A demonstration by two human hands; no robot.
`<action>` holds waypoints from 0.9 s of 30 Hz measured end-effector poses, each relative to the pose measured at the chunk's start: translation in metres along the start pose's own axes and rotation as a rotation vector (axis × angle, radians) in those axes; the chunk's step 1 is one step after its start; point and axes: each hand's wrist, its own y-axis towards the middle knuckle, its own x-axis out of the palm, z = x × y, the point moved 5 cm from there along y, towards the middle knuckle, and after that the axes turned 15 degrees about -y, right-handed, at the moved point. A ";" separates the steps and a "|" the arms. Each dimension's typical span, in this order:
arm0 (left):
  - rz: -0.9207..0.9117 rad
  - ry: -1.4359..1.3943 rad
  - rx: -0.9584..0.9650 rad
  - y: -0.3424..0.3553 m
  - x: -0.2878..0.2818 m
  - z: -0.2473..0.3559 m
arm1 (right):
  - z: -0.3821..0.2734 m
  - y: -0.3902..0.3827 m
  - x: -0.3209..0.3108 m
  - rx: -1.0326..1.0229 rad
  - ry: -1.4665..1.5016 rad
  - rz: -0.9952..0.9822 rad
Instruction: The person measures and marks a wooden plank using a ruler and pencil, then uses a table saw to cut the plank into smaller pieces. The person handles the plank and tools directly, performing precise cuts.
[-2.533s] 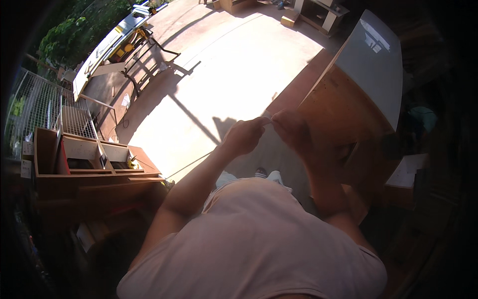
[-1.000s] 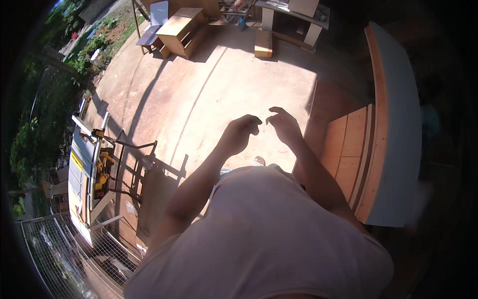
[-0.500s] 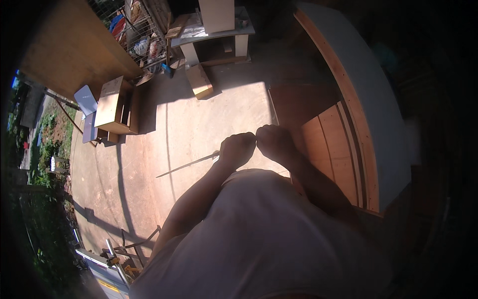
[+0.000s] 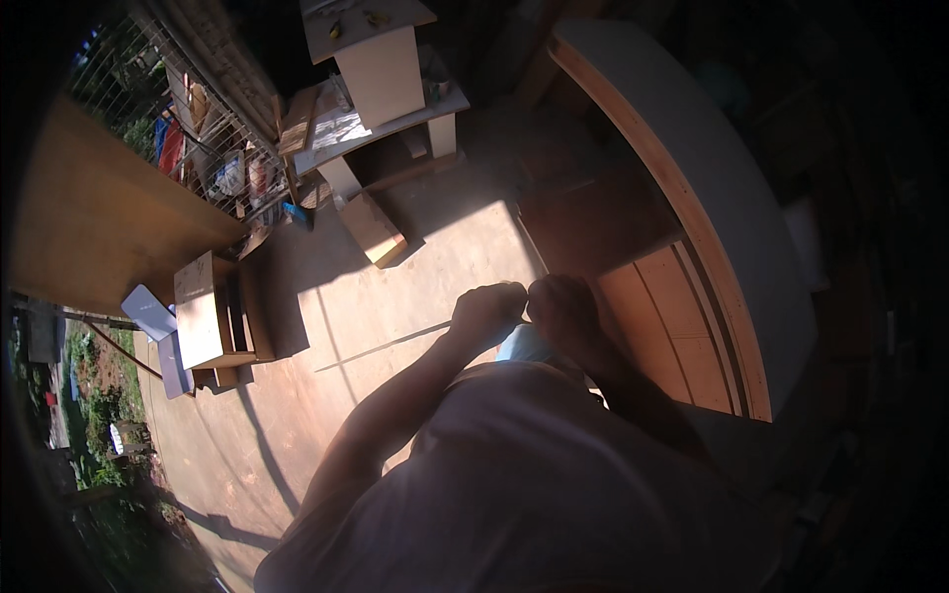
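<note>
My left hand and my right hand are held close together in front of my body, with only a narrow gap between them. Both are closed, their fingers curled in; whatever they may hold is hidden. Between my wrists, just above my shirt, a light blue patch catches the sun; its kind is unclear. A thin dark line runs left across the floor from beside my left hand. I cannot tell whether it is a rod or a shadow.
A large curved panel with a wooden edge stands at the right, beside orange-brown boards. At the left are a small wooden cabinet and a big wooden sheet. A white-topped table and wooden box stand ahead.
The view has tilted upward, so the table, box and cabinet sit lower in it. My hands stay close together with a slightly wider gap, and the light blue patch now shows between my wrists.
</note>
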 end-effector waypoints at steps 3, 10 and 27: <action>-0.055 0.061 -0.046 0.043 -0.014 -0.017 | 0.020 0.039 0.017 -0.011 0.038 0.072; -0.036 0.034 0.135 0.180 -0.046 -0.056 | 0.108 0.165 0.052 -0.072 0.067 -0.029; -0.347 -1.022 -0.177 0.527 -0.049 -0.042 | 0.359 0.320 0.033 0.271 -0.409 0.213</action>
